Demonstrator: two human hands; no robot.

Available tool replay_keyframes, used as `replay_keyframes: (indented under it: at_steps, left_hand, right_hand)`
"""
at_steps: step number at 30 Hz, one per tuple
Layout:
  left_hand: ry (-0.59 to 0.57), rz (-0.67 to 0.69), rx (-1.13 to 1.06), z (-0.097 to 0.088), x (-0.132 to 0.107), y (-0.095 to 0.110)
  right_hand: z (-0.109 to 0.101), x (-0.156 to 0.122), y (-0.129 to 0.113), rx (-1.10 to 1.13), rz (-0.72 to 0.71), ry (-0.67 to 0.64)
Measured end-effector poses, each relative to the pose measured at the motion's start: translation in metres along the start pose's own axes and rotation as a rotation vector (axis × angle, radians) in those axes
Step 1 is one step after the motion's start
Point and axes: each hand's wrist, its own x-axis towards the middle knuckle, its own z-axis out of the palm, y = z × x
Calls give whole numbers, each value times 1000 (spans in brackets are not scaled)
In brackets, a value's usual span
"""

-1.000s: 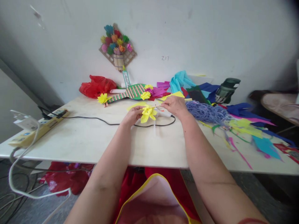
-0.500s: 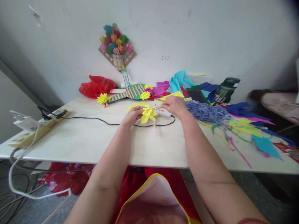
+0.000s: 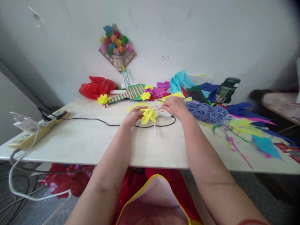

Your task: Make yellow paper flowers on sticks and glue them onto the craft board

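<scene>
Between my hands, above the table, is a yellow paper flower (image 3: pixel 149 116). My left hand (image 3: pixel 134 116) pinches its left side. My right hand (image 3: pixel 174 105) is closed on a thin pale stick (image 3: pixel 157 107), whose tip reaches the flower's centre. Just behind and below the flower, a white glue gun (image 3: pixel 165 112) lies on the table, partly hidden, with a black cord. A piece of yellow paper (image 3: pixel 137 106) lies behind my left hand. Farther back rests a green lute-shaped craft (image 3: pixel 136 92) with pink strips and yellow flowers.
A power strip (image 3: pixel 39 129) with plugs and cables sits at the table's left. Red crepe paper (image 3: pixel 98 87) lies at the back. On the right are tangled purple string (image 3: pixel 206 112), coloured paper scraps (image 3: pixel 248 126) and a dark bottle (image 3: pixel 227 90). A flower craft (image 3: pixel 117 47) hangs on the wall.
Hardly anything differs. The flower's petals and the stick tip at its centre have shifted very slightly; both hands keep their places and their hold.
</scene>
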Motion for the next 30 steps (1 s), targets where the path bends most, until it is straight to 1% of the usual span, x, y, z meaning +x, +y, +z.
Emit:
replay_keyframes:
  at_steps: [12,19,26,30]
  left_hand:
    - [5,3,51,0,0,0]
    - [15,3,19,-1,0,-1]
    - [42,6,4,0,-1,1]
    - [44,6,9,1,-1,1]
  right_hand:
    - [-2,1,-3,-41,-2,-46]
    - [-3,0,-3,-44,-6,-29]
    - [-5,-1,3,-45,13,4]
    - [-5,-1,3,-28,14,-5]
